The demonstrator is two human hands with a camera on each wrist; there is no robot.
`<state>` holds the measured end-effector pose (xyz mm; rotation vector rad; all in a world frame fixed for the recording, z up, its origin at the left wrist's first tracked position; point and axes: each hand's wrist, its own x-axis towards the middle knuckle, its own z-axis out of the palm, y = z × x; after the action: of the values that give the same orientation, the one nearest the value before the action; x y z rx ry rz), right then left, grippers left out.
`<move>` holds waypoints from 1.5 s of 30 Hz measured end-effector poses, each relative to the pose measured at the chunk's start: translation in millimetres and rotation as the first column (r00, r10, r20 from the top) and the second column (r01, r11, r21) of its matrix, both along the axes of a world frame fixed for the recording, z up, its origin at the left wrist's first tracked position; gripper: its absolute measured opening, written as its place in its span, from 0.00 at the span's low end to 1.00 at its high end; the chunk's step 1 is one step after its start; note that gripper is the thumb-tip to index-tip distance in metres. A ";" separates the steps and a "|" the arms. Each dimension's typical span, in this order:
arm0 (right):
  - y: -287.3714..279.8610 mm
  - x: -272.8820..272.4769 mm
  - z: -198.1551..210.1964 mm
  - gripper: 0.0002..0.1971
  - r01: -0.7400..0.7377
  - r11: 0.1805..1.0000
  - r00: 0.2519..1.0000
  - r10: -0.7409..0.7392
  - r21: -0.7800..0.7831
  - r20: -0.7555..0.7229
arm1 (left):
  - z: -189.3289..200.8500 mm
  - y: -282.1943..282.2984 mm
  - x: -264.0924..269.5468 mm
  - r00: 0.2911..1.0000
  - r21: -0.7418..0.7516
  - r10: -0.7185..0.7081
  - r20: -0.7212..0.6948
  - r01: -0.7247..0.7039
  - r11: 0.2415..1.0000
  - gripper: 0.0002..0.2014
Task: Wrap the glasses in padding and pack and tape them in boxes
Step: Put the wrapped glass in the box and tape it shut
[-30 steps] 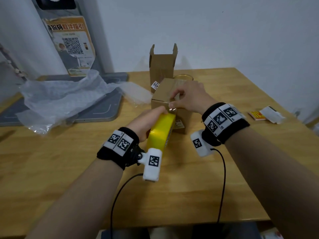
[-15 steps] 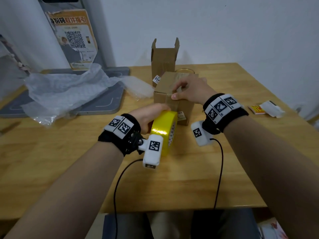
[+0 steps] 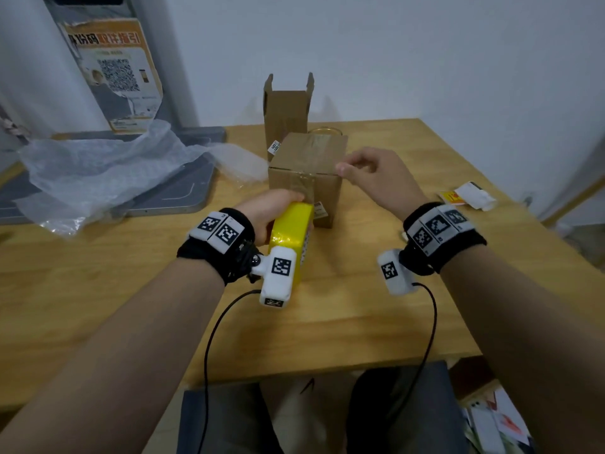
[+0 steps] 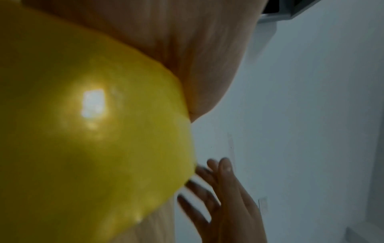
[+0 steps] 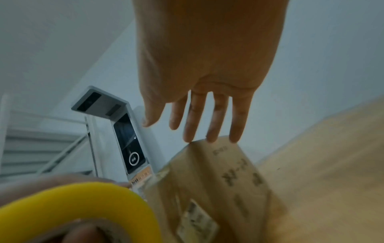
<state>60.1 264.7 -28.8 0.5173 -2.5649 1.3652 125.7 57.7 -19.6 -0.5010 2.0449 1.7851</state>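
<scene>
A small closed cardboard box [image 3: 306, 158] stands mid-table with tape along its top seam and down its front face. My left hand [image 3: 271, 208] grips a yellow tape roll [image 3: 291, 237] held against the box's front near the table; the roll [image 4: 83, 131] fills the left wrist view. My right hand [image 3: 366, 172] hovers just right of the box's top edge, fingers straight and holding nothing. In the right wrist view its fingertips [image 5: 209, 136] reach the box's upper edge [image 5: 218, 172]. Behind stands an open box [image 3: 288, 113], and a glass rim [image 3: 324, 130] shows beside it.
A crumpled bubble wrap sheet [image 3: 108, 165] lies at the left over a grey scale platform [image 3: 183, 191]. A white and orange packet [image 3: 468, 196] lies near the table's right edge. The wall stands close behind the wooden table [image 3: 327, 322].
My right hand lifted off the box's top seam and moved right, fingers straightening. The left hand brought the tape roll down the box's front face.
</scene>
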 end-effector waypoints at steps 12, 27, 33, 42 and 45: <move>104.9 11.6 -44.7 0.28 0.205 0.698 0.816 -0.509 0.686 0.274 | 4.1 16.4 10.3 0.996 0.032 0.052 -0.067 -0.050 0.998 0.19; 51.7 8.2 -41.7 0.13 0.077 0.982 0.815 -0.162 0.174 0.557 | 3.2 1.4 13.1 0.999 -0.001 -0.042 -0.024 0.042 0.999 0.21; 3.3 12.6 11.0 0.12 -0.104 0.992 0.944 0.077 0.069 0.321 | 0.0 -2.3 12.2 0.999 0.047 -0.024 -0.044 0.026 0.999 0.19; -44.3 -10.9 38.5 0.16 -0.248 0.707 0.965 0.242 0.663 0.103 | -6.5 -4.1 11.0 0.997 0.116 -0.026 -0.072 0.034 0.993 0.15; -55.0 -17.2 40.2 0.17 -0.229 0.632 0.962 0.264 0.741 0.072 | -7.7 -3.6 13.4 0.997 0.152 -0.018 -0.079 0.030 0.988 0.14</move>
<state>42.9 209.7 11.5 1.0374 -3.0185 0.2341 139.1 54.1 -27.3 -0.3653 1.9345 1.9566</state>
